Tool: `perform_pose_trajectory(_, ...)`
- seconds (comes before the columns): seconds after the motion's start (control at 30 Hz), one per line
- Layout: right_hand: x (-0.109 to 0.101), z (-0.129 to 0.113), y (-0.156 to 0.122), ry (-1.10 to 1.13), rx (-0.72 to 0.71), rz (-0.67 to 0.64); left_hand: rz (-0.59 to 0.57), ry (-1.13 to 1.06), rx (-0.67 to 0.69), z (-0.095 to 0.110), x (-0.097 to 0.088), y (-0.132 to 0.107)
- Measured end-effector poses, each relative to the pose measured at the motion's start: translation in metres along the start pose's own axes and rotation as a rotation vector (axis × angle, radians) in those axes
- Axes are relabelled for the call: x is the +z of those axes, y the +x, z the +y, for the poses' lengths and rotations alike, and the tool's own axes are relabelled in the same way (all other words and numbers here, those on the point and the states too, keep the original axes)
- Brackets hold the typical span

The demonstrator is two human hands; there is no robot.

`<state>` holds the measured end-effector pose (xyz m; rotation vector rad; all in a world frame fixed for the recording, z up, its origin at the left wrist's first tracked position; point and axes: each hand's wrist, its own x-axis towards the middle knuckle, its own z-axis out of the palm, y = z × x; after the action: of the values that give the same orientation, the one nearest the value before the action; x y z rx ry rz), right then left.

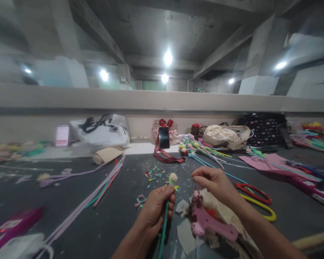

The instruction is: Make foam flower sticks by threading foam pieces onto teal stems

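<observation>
Between the thumb and fingers of my left hand (158, 205) is a small craft flower (173, 177) with a cream, rounded head and yellow-green bits below it. Its green stem (164, 228) hangs down past my palm. My right hand (216, 183) is apart from the flower, to its right, with thumb and fingertips pinched together; whatever they hold, if anything, is too small to make out. Below that hand lies a pink glue gun (217, 227) on a stained cloth, beside torn paper scraps (185, 235).
Small coloured clippings (153, 174) lie beyond my left hand. Red and yellow loop handles (255, 192) are at right, near a pink sheet (278, 165). Long lilac stems (89, 201) stretch across the left. Finished-looking flowers (189, 144), a phone (164, 137) and bags (102, 133) line the back.
</observation>
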<state>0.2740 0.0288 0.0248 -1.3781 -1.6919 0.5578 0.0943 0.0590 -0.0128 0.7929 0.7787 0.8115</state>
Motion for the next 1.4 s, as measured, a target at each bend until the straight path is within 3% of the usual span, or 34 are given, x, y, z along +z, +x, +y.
perform_pose_trajectory(0.13, -0.02, 0.001, -0.032, -0.279, 0.021, -0.067, -0.05, 0.068, -0.005, 0.002, 0.003, -0.007)
perform_pose_trajectory(0.27, -0.011, 0.005, -0.058, -0.559, -0.027, -0.204, -0.076, 0.083, -0.01, -0.001, 0.005, -0.006)
perform_pose_trajectory(0.43, -0.002, 0.015, -0.061, -0.72, -0.047, -0.22, -0.037, 0.102, -0.027, -0.007, 0.011, 0.001)
perform_pose_trajectory(0.7, -0.021, 0.028, -0.056, -0.315, 0.175, -0.19, 0.006, 0.013, -0.033, -0.011, 0.029, 0.009)
perform_pose_trajectory(1.0, -0.027, 0.034, -0.052, 0.296, 0.286, -0.172, 0.044, -0.101, 0.009, -0.018, 0.043, 0.011)
perform_pose_trajectory(1.17, -0.025, 0.031, -0.051, 0.455, 0.35, -0.16, 0.076, -0.13, 0.032, -0.022, 0.043, 0.011)
perform_pose_trajectory(1.4, -0.019, 0.032, -0.05, 0.615, 0.304, -0.146, 0.098, -0.176, 0.054, -0.031, 0.048, 0.012)
